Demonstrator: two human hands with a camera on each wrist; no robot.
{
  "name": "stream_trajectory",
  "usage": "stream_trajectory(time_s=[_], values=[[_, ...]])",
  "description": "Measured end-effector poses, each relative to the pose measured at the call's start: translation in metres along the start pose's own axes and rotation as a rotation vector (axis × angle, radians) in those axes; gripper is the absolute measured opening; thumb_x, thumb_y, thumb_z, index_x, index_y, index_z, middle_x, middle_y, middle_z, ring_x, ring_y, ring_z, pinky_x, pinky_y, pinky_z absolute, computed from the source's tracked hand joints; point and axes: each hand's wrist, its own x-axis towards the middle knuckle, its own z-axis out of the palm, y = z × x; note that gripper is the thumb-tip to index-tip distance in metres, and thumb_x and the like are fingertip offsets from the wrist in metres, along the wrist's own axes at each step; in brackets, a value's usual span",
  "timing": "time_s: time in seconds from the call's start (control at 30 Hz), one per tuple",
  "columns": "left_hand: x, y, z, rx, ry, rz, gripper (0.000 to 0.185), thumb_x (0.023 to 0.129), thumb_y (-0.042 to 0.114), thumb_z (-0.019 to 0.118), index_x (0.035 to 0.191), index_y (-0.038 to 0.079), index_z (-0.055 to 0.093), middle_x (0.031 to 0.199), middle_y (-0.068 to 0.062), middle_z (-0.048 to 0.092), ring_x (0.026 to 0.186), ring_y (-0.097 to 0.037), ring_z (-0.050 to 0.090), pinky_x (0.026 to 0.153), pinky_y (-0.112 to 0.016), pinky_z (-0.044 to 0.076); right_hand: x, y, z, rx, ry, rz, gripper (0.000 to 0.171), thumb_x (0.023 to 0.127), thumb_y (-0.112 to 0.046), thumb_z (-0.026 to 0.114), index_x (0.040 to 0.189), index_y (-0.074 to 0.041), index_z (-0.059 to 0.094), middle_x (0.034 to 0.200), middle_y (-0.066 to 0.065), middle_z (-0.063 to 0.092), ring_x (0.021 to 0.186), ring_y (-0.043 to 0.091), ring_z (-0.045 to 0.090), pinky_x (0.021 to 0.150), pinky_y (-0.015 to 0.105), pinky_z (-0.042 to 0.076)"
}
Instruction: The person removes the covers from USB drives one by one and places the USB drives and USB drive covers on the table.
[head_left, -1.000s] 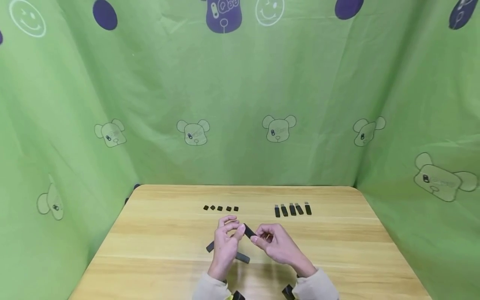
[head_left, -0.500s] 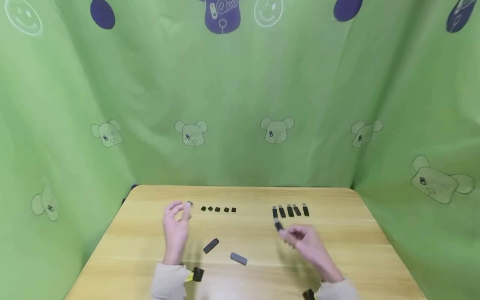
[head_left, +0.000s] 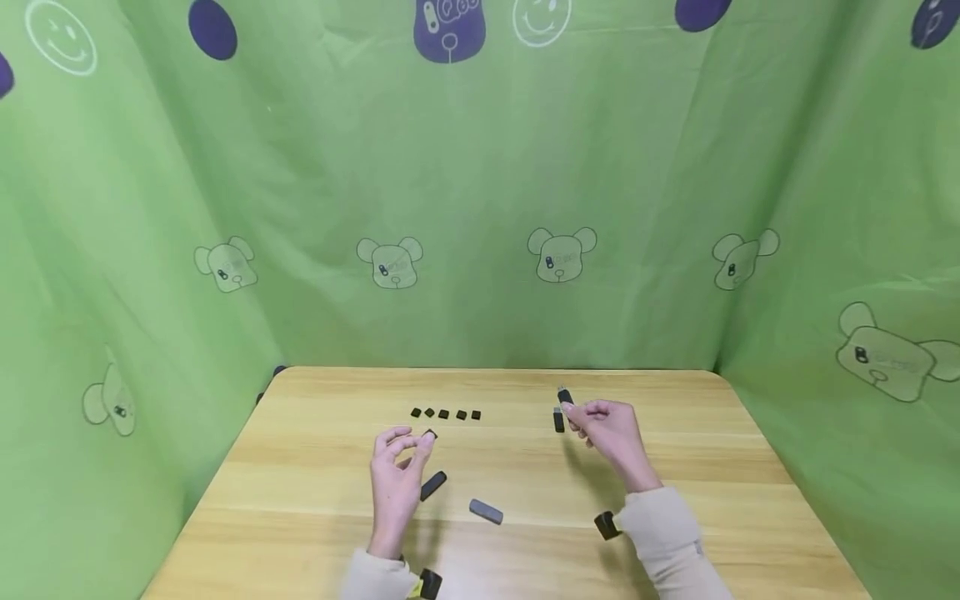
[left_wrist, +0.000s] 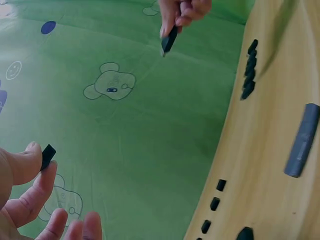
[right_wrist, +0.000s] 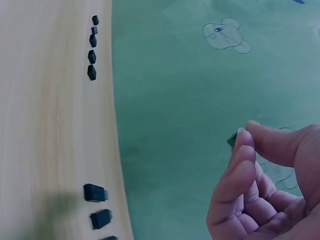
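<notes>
Black cap [head_left: 430, 434] and stick [head_left: 565, 397] were pulled apart; each is now pinched separately by left hand [head_left: 396, 467] and right hand [head_left: 611, 429], near the table's [head_left: 712, 500] far edge.

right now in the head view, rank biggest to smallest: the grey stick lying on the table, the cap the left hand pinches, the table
1. table
2. grey stick
3. cap, clearly the smallest, pinched by the left hand

1. no word, brand or number can be read anywhere.
2. the green cloth backdrop [head_left: 480, 208] carries only smiley faces, bear heads and purple shapes, its lettering too blurred to read.
</notes>
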Motion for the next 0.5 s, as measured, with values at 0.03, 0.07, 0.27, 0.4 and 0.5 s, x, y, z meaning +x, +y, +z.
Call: stream_trajectory(time_s=[0.03,0.07,0.27,0.4,0.5], values=[[-0.001,-0.002,0.0,0.002,0.001,-0.002,0.027,0.091,0.027,0.076,0.089,0.0,0.073,0.128,-0.016,0.059,0.124,-0.03,0.054,0.098,-0.05,0.054,0.005,0.001,0.003,0.004,-0.003,0.005,0.041,0.092,-0.034,0.075,0.104,0.005,0.071,0.08,0.005,0.074,0.068,0.01,0.064,0.06,0.026,0.056],[-0.002,-0.004,0.0,0.007,0.003,-0.005,0.027,0.091,0.027,0.076,0.089,0.0,0.073,0.126,-0.016,0.06,0.123,-0.03,0.054,0.098,-0.05,0.054,0.009,0.002,0.005,0.01,-0.01,0.016,0.041,0.093,-0.033,0.074,0.106,0.006,0.07,0.08,0.004,0.073,0.067,0.009,0.063,0.06,0.025,0.056],[-0.004,-0.017,-0.004,0.034,0.014,-0.037,0.028,0.089,0.03,0.078,0.087,0.002,0.073,0.122,-0.015,0.062,0.12,-0.029,0.055,0.095,-0.046,0.054,0.027,0.013,0.022,0.045,-0.036,0.09,0.031,0.099,-0.016,0.064,0.116,0.009,0.067,0.1,0.017,0.076,0.069,0.008,0.061,0.058,0.02,0.052],[-0.004,-0.02,-0.007,0.033,0.029,-0.046,0.028,0.088,0.03,0.079,0.087,0.002,0.073,0.124,-0.018,0.061,0.12,-0.03,0.055,0.095,-0.045,0.055,0.036,0.021,0.034,0.064,-0.034,0.103,0.027,0.098,-0.007,0.061,0.117,0.01,0.067,0.108,0.022,0.075,0.072,0.008,0.062,0.06,0.018,0.051],[-0.003,-0.022,-0.009,0.035,0.026,-0.051,0.029,0.087,0.031,0.08,0.088,0.003,0.073,0.124,-0.017,0.061,0.119,-0.03,0.056,0.095,-0.046,0.056,0.043,0.028,0.044,0.052,-0.002,0.108,0.025,0.096,-0.008,0.064,0.114,0.008,0.07,0.108,0.022,0.075,0.075,0.011,0.064,0.061,0.018,0.051]])
